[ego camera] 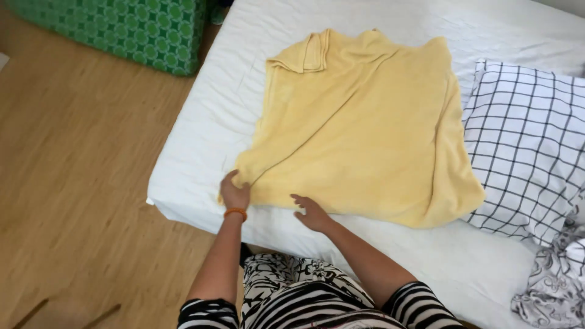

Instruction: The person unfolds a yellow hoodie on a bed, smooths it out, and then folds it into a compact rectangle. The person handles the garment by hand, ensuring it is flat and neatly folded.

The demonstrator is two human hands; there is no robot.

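The person stands at the near edge of the bed, close to its near left corner, and a yellow towel lies spread over the white sheet, reaching from that corner toward the middle of the bed. The left hand has its grip closed on the near left corner of the towel, where the cloth is pinched into small folds. The right hand is open, fingers spread wide, holding nothing; it rests flat at the near hem of the towel, just beside the left hand. To handle this cloth well, I think the flat hand should press the hem down while the other hand pulls the corner evenly, because the far left corner is already turned over and long wrinkles run across the middle. On the right side, a checked pillow touches the edge of the towel, so there is little room there. A crumpled patterned cloth lies at the near right corner of the bed. The far part of the bed has more bare sheet. On the left is the wooden floor and a green patterned box.
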